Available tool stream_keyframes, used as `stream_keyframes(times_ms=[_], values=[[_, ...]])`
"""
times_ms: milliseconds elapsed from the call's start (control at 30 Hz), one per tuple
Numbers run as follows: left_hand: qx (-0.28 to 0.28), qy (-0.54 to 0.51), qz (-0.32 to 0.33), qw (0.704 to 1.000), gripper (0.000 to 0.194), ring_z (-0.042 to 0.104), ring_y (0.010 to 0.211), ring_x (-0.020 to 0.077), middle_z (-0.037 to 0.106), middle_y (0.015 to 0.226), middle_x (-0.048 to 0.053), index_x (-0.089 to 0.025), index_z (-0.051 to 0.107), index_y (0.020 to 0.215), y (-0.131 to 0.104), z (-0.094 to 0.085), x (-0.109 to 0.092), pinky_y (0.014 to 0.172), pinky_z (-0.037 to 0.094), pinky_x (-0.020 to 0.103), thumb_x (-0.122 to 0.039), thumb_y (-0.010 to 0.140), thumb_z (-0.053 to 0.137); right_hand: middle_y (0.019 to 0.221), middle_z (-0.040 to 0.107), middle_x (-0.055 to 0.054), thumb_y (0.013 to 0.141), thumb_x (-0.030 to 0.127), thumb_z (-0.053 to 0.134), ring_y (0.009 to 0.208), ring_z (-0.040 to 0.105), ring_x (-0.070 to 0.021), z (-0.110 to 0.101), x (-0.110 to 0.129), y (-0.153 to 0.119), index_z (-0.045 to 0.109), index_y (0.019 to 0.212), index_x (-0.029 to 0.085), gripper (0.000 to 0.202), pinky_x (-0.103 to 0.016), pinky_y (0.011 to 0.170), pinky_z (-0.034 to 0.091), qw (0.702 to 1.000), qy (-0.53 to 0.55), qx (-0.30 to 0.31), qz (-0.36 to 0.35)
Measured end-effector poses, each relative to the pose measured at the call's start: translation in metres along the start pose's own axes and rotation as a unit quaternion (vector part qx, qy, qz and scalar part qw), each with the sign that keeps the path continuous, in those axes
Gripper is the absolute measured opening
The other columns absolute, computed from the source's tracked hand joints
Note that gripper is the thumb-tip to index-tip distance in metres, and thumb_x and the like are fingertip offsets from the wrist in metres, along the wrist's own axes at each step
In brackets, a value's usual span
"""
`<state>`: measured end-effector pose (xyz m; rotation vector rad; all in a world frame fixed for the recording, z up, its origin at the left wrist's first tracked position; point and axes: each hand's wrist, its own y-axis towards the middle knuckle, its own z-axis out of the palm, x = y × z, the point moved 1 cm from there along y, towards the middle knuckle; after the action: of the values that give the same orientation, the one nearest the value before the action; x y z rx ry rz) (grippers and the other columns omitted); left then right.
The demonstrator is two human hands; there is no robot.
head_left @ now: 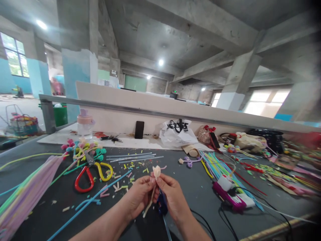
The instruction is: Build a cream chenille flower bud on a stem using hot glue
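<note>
A small cream fuzzy flower bud (pixel 157 171), seemingly made of pipe cleaner, is pinched between my two hands at the middle of the table. My left hand (pixel 140 194) grips it low from the left, with a cream stem (pixel 148 209) slanting down below the fingers. My right hand (pixel 173 194) has its thumb and fingers closed at the bud's base. Under the right palm, a dark blue tool (pixel 162 204) is partly hidden; whether the hand touches it I cannot tell. Scissors (pixel 92 163) with one red and one yellow handle lie open to the left.
Cut pipe cleaner bits (pixel 131 180) litter the dark table (pixel 120 231). Pipe cleaner bundles lie left (pixel 37 180) and right (pixel 220 170). A purple power strip (pixel 229 199) with cables sits at right. Behind stand a phone (pixel 139 130), a plastic bag (pixel 177 134) and a bottle (pixel 85 127).
</note>
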<state>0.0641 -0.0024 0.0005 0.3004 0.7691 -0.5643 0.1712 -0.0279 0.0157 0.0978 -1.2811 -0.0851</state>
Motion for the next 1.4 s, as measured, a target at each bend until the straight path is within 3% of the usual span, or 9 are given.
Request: stream_keyframes(times_ms=[233, 367, 533, 733, 867, 967, 1100, 1300, 1400], values=[[-0.024, 0.085, 0.053, 0.995, 0.021, 0.055, 0.064, 0.0099, 0.060, 0.074, 0.002, -0.013, 0.061, 0.079, -0.003, -0.003, -0.011, 0.064, 0.044, 0.023, -0.031, 0.072, 0.070, 0.073, 0.067, -0.003, 0.069, 0.036, 0.073, 0.065, 0.060, -0.0133, -0.003, 0.009, -0.001, 0.071, 0.087, 0.017, 0.026, -0.025, 0.065, 0.048, 0.997, -0.008, -0.066, -0.047], [-0.053, 0.153, 0.124, 0.979, 0.024, 0.050, 0.066, 0.0086, 0.061, 0.081, 0.002, -0.015, 0.065, 0.090, -0.003, -0.006, -0.024, 0.061, 0.039, 0.020, -0.031, 0.072, 0.069, 0.068, 0.065, -0.002, 0.069, 0.039, 0.071, 0.063, 0.059, -0.0130, -0.007, 0.017, -0.002, 0.070, 0.082, 0.015, 0.027, -0.022, 0.059, 0.046, 0.989, -0.102, -0.083, -0.062], [0.017, 0.169, 0.123, 0.978, 0.025, 0.047, 0.064, 0.0092, 0.061, 0.077, 0.003, -0.013, 0.068, 0.086, -0.003, -0.006, -0.027, 0.062, 0.037, 0.020, -0.033, 0.070, 0.070, 0.051, 0.056, 0.003, 0.069, 0.044, 0.067, 0.044, 0.050, -0.0101, -0.002, 0.022, -0.006, 0.064, 0.071, 0.015, 0.029, -0.020, 0.043, 0.040, 0.975, -0.215, -0.049, -0.032], [0.002, 0.138, 0.104, 0.985, 0.028, 0.040, 0.057, 0.0073, 0.055, 0.067, 0.001, -0.011, 0.069, 0.079, -0.003, -0.004, -0.029, 0.057, 0.034, 0.020, -0.036, 0.065, 0.074, 0.048, 0.052, 0.004, 0.069, 0.044, 0.065, 0.037, 0.049, -0.0093, 0.005, 0.020, -0.007, 0.063, 0.065, 0.016, 0.028, -0.019, 0.037, 0.037, 0.963, -0.263, -0.051, -0.033], [0.008, 0.103, 0.088, 0.991, 0.027, 0.043, 0.055, 0.0080, 0.051, 0.061, -0.001, -0.012, 0.068, 0.081, -0.005, -0.003, -0.031, 0.058, 0.037, 0.022, -0.035, 0.068, 0.072, 0.050, 0.053, 0.004, 0.069, 0.044, 0.066, 0.034, 0.048, -0.0075, 0.010, 0.018, -0.008, 0.065, 0.067, 0.015, 0.029, -0.019, 0.035, 0.037, 0.978, -0.206, -0.026, -0.005], [0.010, 0.094, 0.090, 0.991, 0.023, 0.047, 0.054, 0.0087, 0.051, 0.060, -0.001, -0.012, 0.066, 0.078, -0.007, -0.002, -0.032, 0.057, 0.039, 0.022, -0.033, 0.070, 0.070, 0.057, 0.056, 0.003, 0.068, 0.041, 0.069, 0.036, 0.047, -0.0052, 0.014, 0.018, -0.011, 0.064, 0.073, 0.014, 0.027, -0.019, 0.037, 0.042, 0.996, -0.079, -0.010, 0.035], [0.015, 0.095, 0.066, 0.993, 0.023, 0.048, 0.052, 0.0094, 0.052, 0.059, -0.002, -0.014, 0.061, 0.075, -0.008, -0.001, -0.032, 0.052, 0.038, 0.022, -0.035, 0.071, 0.069, 0.068, 0.062, -0.001, 0.069, 0.035, 0.070, 0.046, 0.052, -0.0072, 0.018, 0.020, -0.015, 0.061, 0.077, 0.013, 0.026, -0.020, 0.041, 0.048, 0.994, 0.070, -0.008, 0.082], [0.000, 0.122, 0.103, 0.987, 0.023, 0.046, 0.058, 0.0085, 0.055, 0.065, 0.000, -0.012, 0.062, 0.073, -0.007, -0.001, -0.032, 0.060, 0.036, 0.021, -0.033, 0.068, 0.072, 0.070, 0.064, -0.001, 0.069, 0.031, 0.070, 0.051, 0.057, -0.0098, 0.016, 0.024, -0.015, 0.058, 0.082, 0.015, 0.023, -0.019, 0.041, 0.048, 0.986, 0.117, -0.051, 0.105], [-0.006, 0.127, 0.109, 0.986, 0.023, 0.045, 0.060, 0.0089, 0.055, 0.067, 0.000, -0.013, 0.063, 0.074, -0.006, -0.001, -0.032, 0.061, 0.035, 0.021, -0.033, 0.067, 0.073, 0.068, 0.063, 0.000, 0.067, 0.034, 0.072, 0.054, 0.058, -0.0110, 0.013, 0.022, -0.014, 0.057, 0.075, 0.016, 0.025, -0.021, 0.045, 0.049, 0.987, 0.103, -0.079, 0.098]])
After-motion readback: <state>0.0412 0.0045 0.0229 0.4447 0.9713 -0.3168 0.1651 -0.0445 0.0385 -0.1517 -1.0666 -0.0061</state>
